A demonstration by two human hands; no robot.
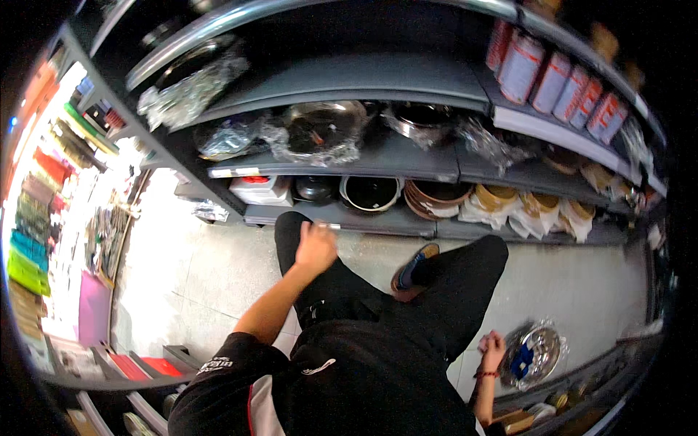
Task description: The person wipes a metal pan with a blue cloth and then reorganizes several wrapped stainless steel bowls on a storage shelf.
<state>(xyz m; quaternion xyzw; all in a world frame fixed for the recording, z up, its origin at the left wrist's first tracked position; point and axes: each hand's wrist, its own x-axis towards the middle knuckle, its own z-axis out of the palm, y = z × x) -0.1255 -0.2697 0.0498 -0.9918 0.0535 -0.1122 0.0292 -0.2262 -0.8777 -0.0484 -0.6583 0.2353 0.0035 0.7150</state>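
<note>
My left hand point(317, 248) is curled above my left knee. A small pale stick-like object point(330, 225) juts from its fingers, too blurred to name. My right hand point(493, 350), with a red bead bracelet point(487, 374) at the wrist, hangs low on the right with its fingers bent. Whether a pinkish patch at its fingertips is a held thing or skin is unclear. Close beside that hand, a shiny metal basin point(547, 349) in clear plastic wrap stands on the floor, and a dark blue item point(522, 359) lies in it.
Ahead stands a grey metal shelf unit point(354, 71). It bears plastic-wrapped pans point(322, 131), a white-rimmed pot point(372, 194), brown pots point(436, 197), several tan wrapped pots point(496, 201) and red-and-white cans point(522, 68). Another shelf point(567, 406) runs behind on the right.
</note>
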